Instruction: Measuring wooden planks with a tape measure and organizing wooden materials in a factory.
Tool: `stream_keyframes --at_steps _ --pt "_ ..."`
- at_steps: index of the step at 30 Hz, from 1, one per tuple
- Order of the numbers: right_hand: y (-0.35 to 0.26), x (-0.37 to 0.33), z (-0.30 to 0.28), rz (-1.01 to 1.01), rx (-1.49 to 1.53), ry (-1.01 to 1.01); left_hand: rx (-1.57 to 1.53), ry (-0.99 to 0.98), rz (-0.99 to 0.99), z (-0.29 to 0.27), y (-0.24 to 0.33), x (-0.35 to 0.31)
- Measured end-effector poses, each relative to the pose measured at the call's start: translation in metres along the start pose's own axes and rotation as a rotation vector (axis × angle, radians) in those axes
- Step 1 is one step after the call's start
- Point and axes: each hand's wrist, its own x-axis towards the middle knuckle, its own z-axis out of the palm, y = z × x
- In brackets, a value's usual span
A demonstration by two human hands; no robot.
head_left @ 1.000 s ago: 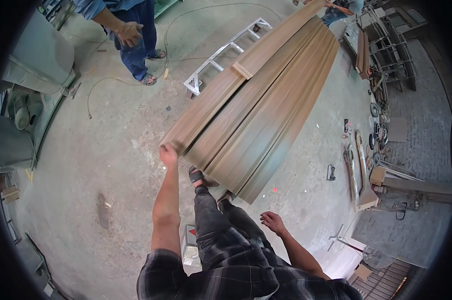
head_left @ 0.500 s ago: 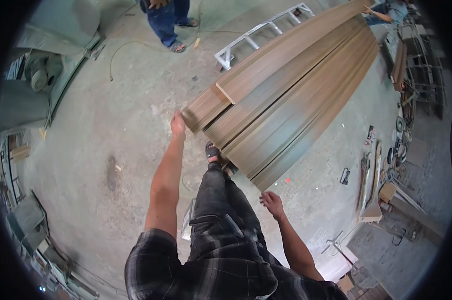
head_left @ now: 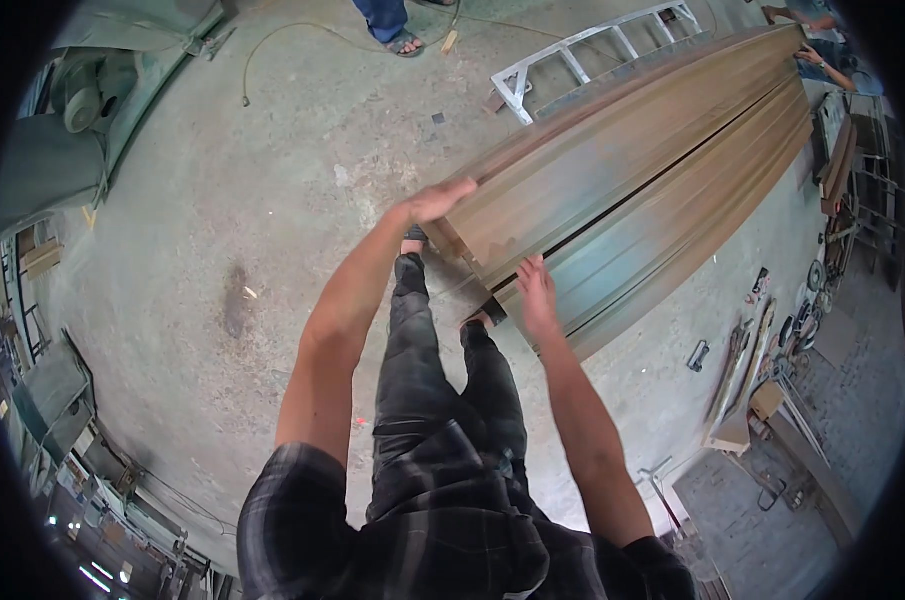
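A stack of long brown wooden boards (head_left: 633, 190) lies in the middle of the scene and runs from the person's hands toward the far right. The left hand (head_left: 435, 202) rests flat on the near left corner of the stack, with the fingers stretched out and close together; they lie on the top edge and do not close around it. The right hand (head_left: 536, 293) lies on the near end of the boards, more to the right, with the fingers open and spread on the wood. I cannot tell if the thumb goes under the edge. A dark gap runs along the stack between the upper and the lower boards.

The concrete floor (head_left: 273, 230) is under the boards. A metal ladder (head_left: 583, 55) lies on the floor just behind the stack, at the far side. Another person's leg and sandal (head_left: 398, 30) stand at the far edge. At the far right end of the boards, another person's hand (head_left: 808, 52) is near the wood.
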Motion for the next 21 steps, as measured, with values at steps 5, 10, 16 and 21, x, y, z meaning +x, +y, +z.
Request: stream_keyframes --at_steps 5,10,16,21 --pt "0.007 0.025 0.076 0.127 0.399 0.115 0.229 0.083 0.016 0.010 -0.007 0.005" --pt "-0.007 0.032 0.104 0.018 0.225 0.199 0.254 0.078 0.036 0.011 0.013 0.021" --pt "-0.012 0.032 0.116 0.056 0.195 0.368 0.357 0.108 0.020 0.011 0.026 0.025" --pt "-0.008 0.036 0.114 0.076 0.279 0.352 0.368 0.052 0.000 0.007 0.027 0.026"
